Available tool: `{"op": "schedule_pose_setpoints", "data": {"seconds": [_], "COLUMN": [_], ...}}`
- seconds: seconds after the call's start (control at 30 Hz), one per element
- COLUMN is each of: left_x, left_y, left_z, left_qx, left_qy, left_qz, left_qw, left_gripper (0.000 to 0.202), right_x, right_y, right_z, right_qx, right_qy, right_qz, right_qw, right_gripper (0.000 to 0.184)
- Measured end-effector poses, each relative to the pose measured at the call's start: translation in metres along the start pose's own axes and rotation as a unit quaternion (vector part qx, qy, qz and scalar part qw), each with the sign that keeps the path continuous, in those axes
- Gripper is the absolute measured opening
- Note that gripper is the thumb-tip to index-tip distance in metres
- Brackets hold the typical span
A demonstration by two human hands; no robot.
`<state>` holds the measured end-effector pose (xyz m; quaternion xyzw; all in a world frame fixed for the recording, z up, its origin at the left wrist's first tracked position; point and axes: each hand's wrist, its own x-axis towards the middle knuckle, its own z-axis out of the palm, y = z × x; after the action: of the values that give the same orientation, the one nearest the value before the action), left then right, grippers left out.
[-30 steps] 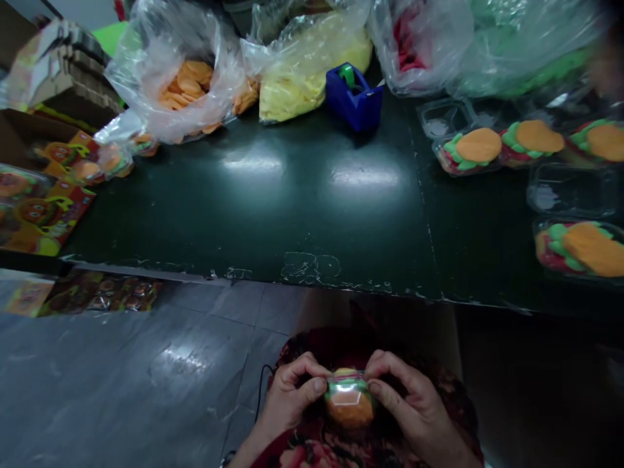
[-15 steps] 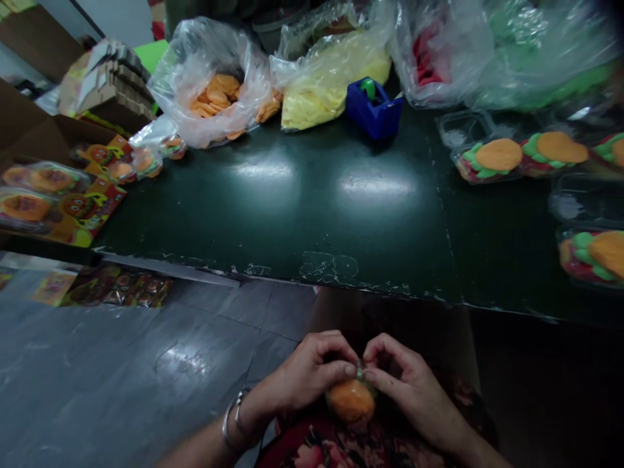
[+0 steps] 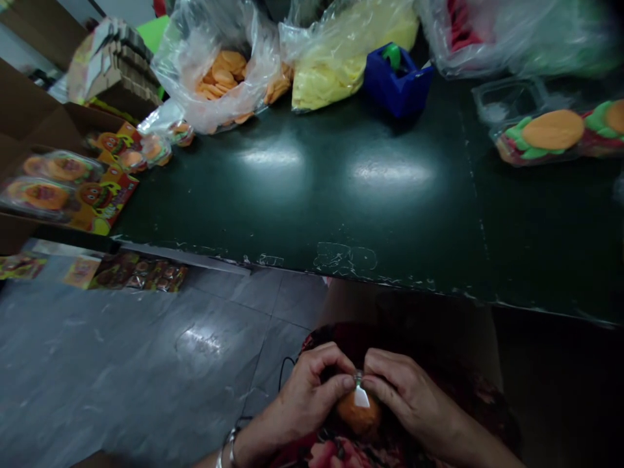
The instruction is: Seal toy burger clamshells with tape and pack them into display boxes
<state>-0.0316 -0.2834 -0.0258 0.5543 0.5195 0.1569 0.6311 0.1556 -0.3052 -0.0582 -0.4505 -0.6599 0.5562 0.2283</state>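
Low over my lap, below the table's front edge, a small clear pack (image 3: pixel 359 419) with an orange burger-shaped piece inside sits between my hands. My left hand (image 3: pixel 319 387) pinches its upper rim with thumb and forefinger. From the other side, my right hand (image 3: pixel 404 390) pinches the same rim, its fingertips close to the left ones. A bit of green and a bright white patch show just under the fingertips; whether the patch is glare or a label I cannot make out. The fingers hide the rim itself.
Along the back of the dark green table (image 3: pixel 302 208) are a bag of orange discs (image 3: pixel 221 75), a bag of yellow pieces (image 3: pixel 326 81) and a blue tape dispenser (image 3: pixel 397 81). Open clear boxes with burger-shaped pieces (image 3: pixel 553 130) stand right. Packaged burgers (image 3: pixel 46 195) lie in a carton left.
The view has shifted, so the table things sit higher in the picture. Both hands keep pinching the pack's rim, now closer together, and a white patch shows on the pack.
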Motion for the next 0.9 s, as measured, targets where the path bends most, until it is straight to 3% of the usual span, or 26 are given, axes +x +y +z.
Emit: {"op": "schedule_pose_setpoints", "data": {"seconds": [0.2,0.33,0.43,0.57,0.73,0.9], "left_x": [0.003,0.012,0.019,0.024,0.022,0.002], "left_y": [0.009,-0.007,-0.019,-0.027,-0.035,-0.061], "left_z": [-0.012,-0.011,-0.014,-0.014,0.008,0.024], "left_qx": [0.064,-0.081,-0.22,-0.347,-0.418,-0.404], "left_qy": [-0.079,-0.018,0.057,0.153,0.181,0.182], "left_qz": [-0.014,-0.083,-0.12,-0.104,-0.091,-0.073], "left_qw": [0.995,0.993,0.966,0.919,0.886,0.894], "left_gripper": [0.013,0.015,0.024,0.03,0.031,0.03], "right_x": [0.01,0.022,0.028,0.027,0.016,0.003], "right_y": [-0.002,0.007,0.011,0.015,0.026,0.032], "right_z": [0.004,0.003,0.001,0.0,0.001,0.004], "right_qx": [0.034,0.076,0.1,0.114,0.114,0.087], "right_qy": [-0.026,-0.023,0.032,0.065,0.061,0.023], "right_qz": [0.058,0.108,0.12,0.127,0.125,0.105], "right_qw": [0.997,0.991,0.987,0.983,0.984,0.99], "right_gripper": [0.03,0.033,0.032,0.036,0.039,0.04]}}
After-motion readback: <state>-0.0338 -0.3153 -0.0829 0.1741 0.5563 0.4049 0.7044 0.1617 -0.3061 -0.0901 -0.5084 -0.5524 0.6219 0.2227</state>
